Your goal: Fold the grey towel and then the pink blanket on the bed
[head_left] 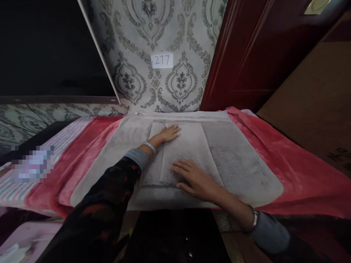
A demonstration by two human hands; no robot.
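A light grey plush cloth (189, 144), folded into a rectangle, lies flat on a larger grey plush mat (241, 164). My left hand (170, 133) rests on the folded cloth near its far edge, fingers stretched out and pointing right. Closer to me, my right hand (196, 179) lies over the near part of the cloth with its fingers spread. A fold line runs along the left side of the cloth. Neither hand grips anything.
Under the mat spreads a red plush blanket (296, 164), over a striped cloth (16, 186) at left. A screen (52, 51) and patterned wall stand behind. At right are a dark red door (255, 47) and a cardboard box (315, 95). A pink container (30, 233) sits lower left.
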